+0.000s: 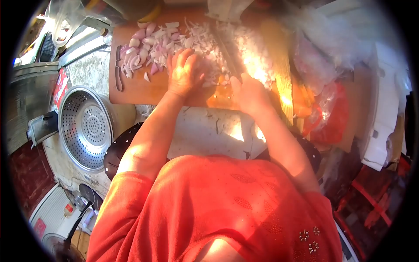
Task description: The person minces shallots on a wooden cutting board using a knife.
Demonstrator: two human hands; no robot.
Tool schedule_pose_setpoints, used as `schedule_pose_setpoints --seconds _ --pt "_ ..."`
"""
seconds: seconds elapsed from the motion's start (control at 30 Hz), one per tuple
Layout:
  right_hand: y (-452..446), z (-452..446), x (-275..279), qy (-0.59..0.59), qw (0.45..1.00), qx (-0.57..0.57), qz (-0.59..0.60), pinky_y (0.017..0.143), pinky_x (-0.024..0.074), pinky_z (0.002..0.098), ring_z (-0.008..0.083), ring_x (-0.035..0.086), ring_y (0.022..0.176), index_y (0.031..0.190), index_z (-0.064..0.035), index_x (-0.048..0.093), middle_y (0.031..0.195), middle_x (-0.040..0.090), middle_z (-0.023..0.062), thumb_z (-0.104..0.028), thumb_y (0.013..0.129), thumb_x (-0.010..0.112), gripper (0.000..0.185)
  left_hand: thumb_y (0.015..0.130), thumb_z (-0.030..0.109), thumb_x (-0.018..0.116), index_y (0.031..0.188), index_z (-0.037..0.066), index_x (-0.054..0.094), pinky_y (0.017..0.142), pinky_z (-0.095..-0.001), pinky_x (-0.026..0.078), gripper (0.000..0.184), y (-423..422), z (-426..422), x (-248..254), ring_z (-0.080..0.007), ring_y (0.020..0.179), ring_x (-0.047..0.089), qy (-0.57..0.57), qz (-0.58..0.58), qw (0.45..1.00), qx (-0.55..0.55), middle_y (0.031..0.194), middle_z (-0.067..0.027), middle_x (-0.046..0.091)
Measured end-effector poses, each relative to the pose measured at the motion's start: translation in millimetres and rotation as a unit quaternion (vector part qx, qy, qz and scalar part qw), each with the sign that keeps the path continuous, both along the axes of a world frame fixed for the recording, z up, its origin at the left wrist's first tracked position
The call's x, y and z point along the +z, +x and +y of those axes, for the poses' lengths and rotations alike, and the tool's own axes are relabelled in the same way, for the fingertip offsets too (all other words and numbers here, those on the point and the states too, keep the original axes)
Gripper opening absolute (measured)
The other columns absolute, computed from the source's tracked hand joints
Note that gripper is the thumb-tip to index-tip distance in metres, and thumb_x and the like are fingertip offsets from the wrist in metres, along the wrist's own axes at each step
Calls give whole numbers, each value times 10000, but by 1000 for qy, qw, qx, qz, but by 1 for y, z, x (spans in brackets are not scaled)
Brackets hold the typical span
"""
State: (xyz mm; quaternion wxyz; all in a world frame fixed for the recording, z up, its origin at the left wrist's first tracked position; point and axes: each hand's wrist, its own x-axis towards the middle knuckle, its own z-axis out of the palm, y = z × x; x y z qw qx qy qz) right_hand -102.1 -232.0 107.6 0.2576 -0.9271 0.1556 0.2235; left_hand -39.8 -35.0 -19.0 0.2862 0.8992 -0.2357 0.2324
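Note:
On a wooden cutting board [144, 95] lies a heap of cut onion. Larger purple-white onion pieces [144, 46] are at the left, and finely chopped onion [255, 48] spreads over the middle and right. My left hand [184, 74] rests at the near edge of the larger pieces, fingers apart and touching the onion. My right hand [251, 94] is closed around the handle of a knife [226, 48]. Its blade points away from me, over the chopped onion, and is blurred. The handle is mostly hidden in my fingers.
A perforated metal colander [85, 126] stands at the left, below the board. A metal loop [118, 70] sits at the board's left edge. To the right are a wooden strip [283, 83], a red plastic bag [329, 115] and white foam [379, 109].

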Motion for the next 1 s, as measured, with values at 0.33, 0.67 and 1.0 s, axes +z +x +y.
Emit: schedule_pose_setpoints --seconds 0.33,0.67,1.0 --pt "-7 -6 -5 13 1000 -9 -7 890 492 533 483 636 986 1064 30 582 992 662 324 -427 1009 459 476 637 129 799 1164 160 581 1080 -522 328 572 -7 13 -2 -340 1232 474 -5 100 995 13 1296 -73 540" --pt "-10 -1 -7 19 998 63 -1 869 493 521 457 636 980 1038 10 583 992 673 274 -415 1016 447 446 652 105 763 1151 151 578 1016 -471 374 535 -6 12 -1 -321 1173 514 8 82 997 9 1246 -71 565" --pt "-7 7 -2 38 996 69 32 893 490 519 444 634 1005 1064 33 595 1020 672 268 -393 1009 447 455 641 172 832 1154 216 576 1138 -552 286 575 -3 12 -9 -277 1240 478 1 97 995 27 1274 0 533"
